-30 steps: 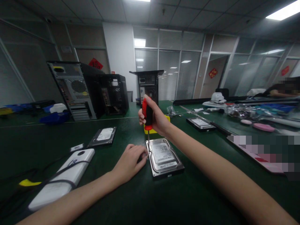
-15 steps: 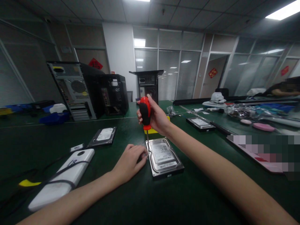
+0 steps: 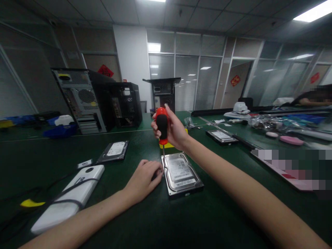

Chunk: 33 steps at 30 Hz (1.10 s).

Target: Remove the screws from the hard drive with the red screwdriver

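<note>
A silver hard drive point(image 3: 178, 169) with a white label lies flat on the green table point(image 3: 124, 228). My right hand point(image 3: 175, 128) is wrapped round the red and black handle of a screwdriver point(image 3: 162, 126), thumb on top. The screwdriver stands nearly upright, its shaft reaching down to the drive's left edge. Beside that edge rests my left hand point(image 3: 146, 178), fingers curled together close to the screwdriver tip. Whatever the left fingertips pinch is too small to make out. Partly hidden behind my right hand is a yellow object point(image 3: 166, 144).
Other hard drives lie to the left point(image 3: 116, 149) and right point(image 3: 222, 136). A white power strip point(image 3: 75, 193) wrapped in black cable is at front left. Computer cases point(image 3: 85, 100) stand at the back. Clutter, a pink pad point(image 3: 292, 140) and another person's arm point(image 3: 311, 100) are on the right.
The screwdriver handle has turned a little in my right hand, with its black side now facing me. My left hand and the hard drive have stayed in place.
</note>
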### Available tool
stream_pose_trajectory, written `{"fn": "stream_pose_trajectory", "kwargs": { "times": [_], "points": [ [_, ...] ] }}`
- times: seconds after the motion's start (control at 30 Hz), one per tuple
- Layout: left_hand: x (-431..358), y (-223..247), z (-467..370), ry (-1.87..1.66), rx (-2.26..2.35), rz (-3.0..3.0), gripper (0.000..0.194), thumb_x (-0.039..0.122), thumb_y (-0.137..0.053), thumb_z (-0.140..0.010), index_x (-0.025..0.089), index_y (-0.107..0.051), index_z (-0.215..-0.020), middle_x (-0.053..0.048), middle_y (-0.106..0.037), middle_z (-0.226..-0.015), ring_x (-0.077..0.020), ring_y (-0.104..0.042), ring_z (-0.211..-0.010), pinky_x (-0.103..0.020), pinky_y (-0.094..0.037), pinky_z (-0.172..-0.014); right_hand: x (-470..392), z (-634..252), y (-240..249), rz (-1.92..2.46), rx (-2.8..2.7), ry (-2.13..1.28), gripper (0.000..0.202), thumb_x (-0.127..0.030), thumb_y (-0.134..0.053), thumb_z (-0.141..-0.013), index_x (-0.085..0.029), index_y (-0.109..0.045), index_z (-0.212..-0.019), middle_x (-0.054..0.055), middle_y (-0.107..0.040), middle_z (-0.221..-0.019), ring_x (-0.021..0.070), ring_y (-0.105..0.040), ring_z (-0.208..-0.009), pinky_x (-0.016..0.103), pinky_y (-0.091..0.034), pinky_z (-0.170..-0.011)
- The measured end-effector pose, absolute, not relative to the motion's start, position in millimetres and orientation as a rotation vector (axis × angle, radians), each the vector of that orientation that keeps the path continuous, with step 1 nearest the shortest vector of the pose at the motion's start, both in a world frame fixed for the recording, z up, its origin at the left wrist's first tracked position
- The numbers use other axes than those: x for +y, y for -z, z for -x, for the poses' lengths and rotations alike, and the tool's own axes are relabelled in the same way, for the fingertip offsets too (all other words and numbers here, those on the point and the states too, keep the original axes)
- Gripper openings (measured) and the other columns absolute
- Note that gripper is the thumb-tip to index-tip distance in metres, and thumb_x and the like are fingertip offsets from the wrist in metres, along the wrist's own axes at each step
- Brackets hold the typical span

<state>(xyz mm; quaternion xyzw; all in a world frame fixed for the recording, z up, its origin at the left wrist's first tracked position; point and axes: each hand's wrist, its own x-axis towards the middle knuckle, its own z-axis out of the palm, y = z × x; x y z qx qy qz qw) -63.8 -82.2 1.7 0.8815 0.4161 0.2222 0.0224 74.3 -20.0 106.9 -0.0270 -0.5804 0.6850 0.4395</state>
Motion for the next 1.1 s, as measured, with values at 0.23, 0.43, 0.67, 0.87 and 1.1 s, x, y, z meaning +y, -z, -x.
{"fn": "stream_pose_trajectory", "kwargs": {
  "times": [0.23,0.43,0.67,0.87,1.1],
  "points": [
    [-82.7,-1.4,63.9,-0.68,1.302,-2.726,0.009,0.017,-0.044,-0.087,0.019,-0.052,-0.086,0.001,-0.055,-0.077,-0.0155,-0.049,-0.071,-0.032,-0.032,-0.076,-27.0,-73.5,-108.5,0.161,-1.504,-1.563,0.035,-0.052,-0.052,-0.08,-0.019,-0.045,-0.068,-0.006,-0.045,-0.049,0.0057,-0.038,-0.04,0.02,-0.033,-0.043],
    [-82.6,-1.9,63.4,-0.685,1.306,-2.72,0.009,0.018,-0.044,-0.087,0.019,-0.052,-0.086,0.001,-0.056,-0.077,-0.0157,-0.048,-0.071,-0.032,-0.032,-0.076,-23.1,-73.7,-106.1,0.115,-1.485,-1.616,0.038,-0.056,-0.047,-0.08,-0.018,-0.052,-0.078,-0.003,-0.051,-0.06,0.0066,-0.044,-0.046,0.021,-0.038,-0.047],
    [-82.7,-1.8,64.0,-0.68,1.3,-2.719,0.009,0.017,-0.043,-0.087,0.019,-0.052,-0.086,0.002,-0.055,-0.076,-0.0154,-0.048,-0.071,-0.032,-0.032,-0.076,-20.5,-74.2,-104.9,0.052,-1.509,-1.66,0.047,-0.059,-0.042,-0.082,-0.015,-0.059,-0.083,0.0,-0.054,-0.067,0.007,-0.048,-0.05,0.022,-0.041,-0.05],
    [-83.4,-2.6,63.5,-0.681,1.308,-2.705,0.009,0.017,-0.044,-0.086,0.019,-0.052,-0.086,0.002,-0.055,-0.076,-0.0155,-0.049,-0.071,-0.032,-0.032,-0.076,-20.6,-74.5,-105.5,0.073,-1.48,-1.65,0.045,-0.057,-0.044,-0.082,-0.015,-0.058,-0.088,0.0,-0.055,-0.068,0.0073,-0.049,-0.05,0.022,-0.042,-0.05],
    [-82.3,-1.8,63.4,-0.674,1.306,-2.723,0.009,0.018,-0.044,-0.087,0.019,-0.053,-0.086,0.001,-0.055,-0.076,-0.0161,-0.049,-0.072,-0.032,-0.032,-0.076,-20.4,-72.0,-104.2,0.068,-1.443,-1.599,0.043,-0.059,-0.04,-0.083,-0.018,-0.051,-0.089,-0.004,-0.05,-0.057,0.0062,-0.043,-0.044,0.02,-0.039,-0.046]
  ]
}}
